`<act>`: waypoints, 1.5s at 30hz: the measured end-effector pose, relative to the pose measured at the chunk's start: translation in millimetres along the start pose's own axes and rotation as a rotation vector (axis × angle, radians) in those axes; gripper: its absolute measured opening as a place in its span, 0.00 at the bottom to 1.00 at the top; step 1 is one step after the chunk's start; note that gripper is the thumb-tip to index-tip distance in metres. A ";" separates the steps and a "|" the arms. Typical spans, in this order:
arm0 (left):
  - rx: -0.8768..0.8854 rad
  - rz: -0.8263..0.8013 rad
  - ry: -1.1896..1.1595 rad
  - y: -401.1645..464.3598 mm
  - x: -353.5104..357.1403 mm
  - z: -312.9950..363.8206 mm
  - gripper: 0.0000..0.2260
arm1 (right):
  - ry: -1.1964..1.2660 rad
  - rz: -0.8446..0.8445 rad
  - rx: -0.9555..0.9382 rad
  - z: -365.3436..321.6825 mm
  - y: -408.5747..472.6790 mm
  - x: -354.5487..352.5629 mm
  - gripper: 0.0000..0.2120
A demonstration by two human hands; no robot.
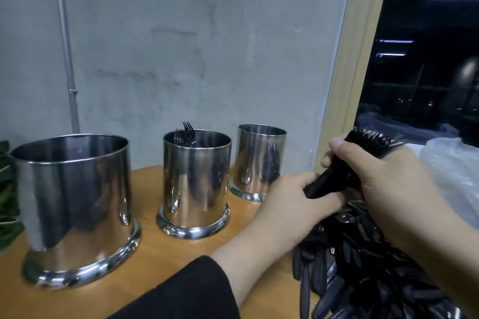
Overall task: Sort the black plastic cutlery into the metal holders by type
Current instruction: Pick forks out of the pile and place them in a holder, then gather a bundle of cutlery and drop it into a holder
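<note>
Three shiny metal holders stand in a row on the wooden table [160,261]. The big left holder [75,204] shows nothing inside. From the middle holder [195,181] a few black forks [185,134] stick up. The small right holder [259,160] hides its inside. A bundle of black forks [337,176] is gripped by both hands, tines up to the right. My right hand [383,171] wraps the bundle's middle. My left hand [293,204] grips the handle ends. A heap of black cutlery [375,267] lies beneath the hands.
A grey concrete wall rises just behind the holders, with a thin pipe [68,59] on it. A wooden frame [350,59] borders a dark window at right. A clear plastic bag [453,166] lies beyond my right hand. Green leaves [6,202] show at the left edge.
</note>
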State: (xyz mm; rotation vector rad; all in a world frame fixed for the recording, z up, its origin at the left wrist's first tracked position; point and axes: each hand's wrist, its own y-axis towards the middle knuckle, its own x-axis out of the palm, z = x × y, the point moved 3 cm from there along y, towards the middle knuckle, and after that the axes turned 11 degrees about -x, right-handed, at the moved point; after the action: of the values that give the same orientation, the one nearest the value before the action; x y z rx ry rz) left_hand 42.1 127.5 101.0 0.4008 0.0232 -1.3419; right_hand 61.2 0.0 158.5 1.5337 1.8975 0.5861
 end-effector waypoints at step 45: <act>0.584 0.282 0.393 -19.3 -19.7 -20.4 0.12 | -0.474 -0.204 -0.237 4.5 6.6 -24.7 0.09</act>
State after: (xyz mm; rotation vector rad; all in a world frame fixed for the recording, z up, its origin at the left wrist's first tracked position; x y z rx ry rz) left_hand 23.4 148.8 81.6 1.1168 -0.0981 -0.9565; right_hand 72.2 -22.7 164.5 1.1822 1.5340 0.3070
